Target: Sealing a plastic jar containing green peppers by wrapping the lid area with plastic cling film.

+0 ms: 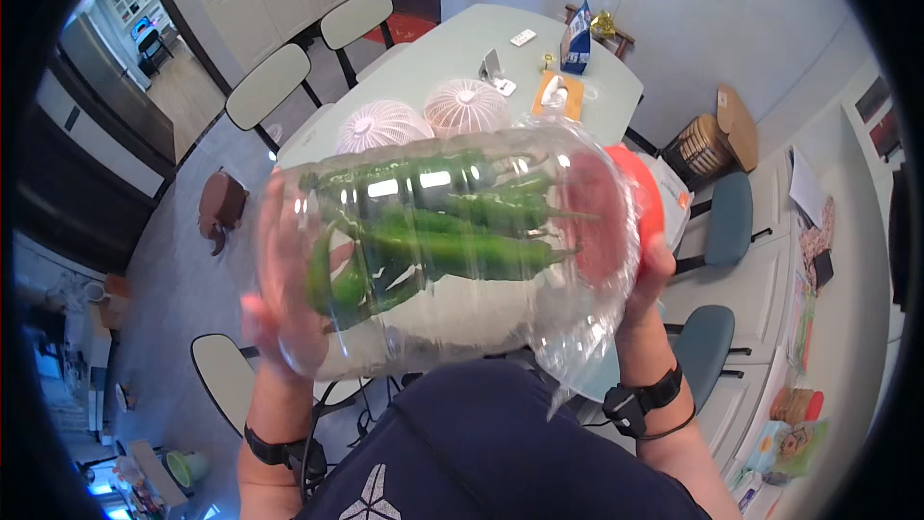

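A large clear plastic jar [462,327] lies sideways between my two hands, held up in front of my body. Inside are several long green peppers [452,246], bunched along the jar's upper side. My left hand [284,332] grips the jar's bottom end at the left, its fingers partly seen through the plastic. At the opposite end, my right hand [652,270] is wrapped round the red lid [643,195]; some of its fingers are hidden. Crumpled clear plastic film [570,351] covers the jar's mouth and hangs down by the lid.
Beyond the jar stands a pale table [423,58] bearing two pink domed lattice covers [380,125], a phone stand [492,65], an orange tissue pack [570,96] and a blue bag [577,43]. Chairs [269,87] surround it. A brown animal-shaped stool [223,202] is on the floor at left.
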### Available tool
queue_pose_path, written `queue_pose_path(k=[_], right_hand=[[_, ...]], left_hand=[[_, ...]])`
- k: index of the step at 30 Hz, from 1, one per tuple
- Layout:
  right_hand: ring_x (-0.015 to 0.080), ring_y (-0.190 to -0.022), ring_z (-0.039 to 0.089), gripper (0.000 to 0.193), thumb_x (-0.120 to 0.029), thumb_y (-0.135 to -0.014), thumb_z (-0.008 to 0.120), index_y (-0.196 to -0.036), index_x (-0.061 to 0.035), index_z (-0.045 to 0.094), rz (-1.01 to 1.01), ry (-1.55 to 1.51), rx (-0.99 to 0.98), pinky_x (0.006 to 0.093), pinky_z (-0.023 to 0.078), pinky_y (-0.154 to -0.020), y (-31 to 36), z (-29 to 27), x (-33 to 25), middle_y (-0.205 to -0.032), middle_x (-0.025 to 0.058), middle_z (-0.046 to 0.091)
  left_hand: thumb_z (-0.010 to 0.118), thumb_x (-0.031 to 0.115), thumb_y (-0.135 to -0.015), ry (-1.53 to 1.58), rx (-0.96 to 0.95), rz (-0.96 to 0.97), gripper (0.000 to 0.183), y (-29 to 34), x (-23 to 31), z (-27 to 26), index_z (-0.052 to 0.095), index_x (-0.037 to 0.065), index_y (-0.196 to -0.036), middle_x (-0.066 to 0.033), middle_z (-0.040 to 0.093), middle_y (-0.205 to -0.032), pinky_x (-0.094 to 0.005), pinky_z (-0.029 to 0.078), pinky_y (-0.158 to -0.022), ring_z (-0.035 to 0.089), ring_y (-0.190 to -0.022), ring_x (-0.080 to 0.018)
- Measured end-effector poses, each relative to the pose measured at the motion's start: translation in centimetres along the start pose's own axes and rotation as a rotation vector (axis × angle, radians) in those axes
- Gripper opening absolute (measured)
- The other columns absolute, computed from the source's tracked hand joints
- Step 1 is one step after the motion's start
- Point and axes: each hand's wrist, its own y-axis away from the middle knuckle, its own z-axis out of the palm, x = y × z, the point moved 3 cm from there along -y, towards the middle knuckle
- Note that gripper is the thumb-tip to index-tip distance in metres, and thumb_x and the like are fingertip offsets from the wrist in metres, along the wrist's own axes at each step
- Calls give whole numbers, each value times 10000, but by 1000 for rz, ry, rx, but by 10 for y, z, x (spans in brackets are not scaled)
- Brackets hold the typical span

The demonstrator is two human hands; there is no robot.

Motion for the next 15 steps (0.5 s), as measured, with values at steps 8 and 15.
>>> queue_pose_path(k=[8,15], right_hand=[[197,-1152,615,702,-501,-927,553,-1448,-38,465,464,64,362,356,518,-975,2,-4,44,-1310,96,608],[290,-1348,488,968,-617,-824,577,-1550,-31,315,74,27,21,435,407,-1115,-18,12,-19,-1511,163,441]], left_hand=[[478,764,-876,129,31,-537,1065,0,-33,1,108,103,-1624,-145,216,-1645,-491,312,-1155,327,-1456,-318],[371,844,-836,-141,-148,209,1158,-27,34,1,117,20,-1609,-145,180,-1658,-507,209,-1211,217,-1519,-308]])
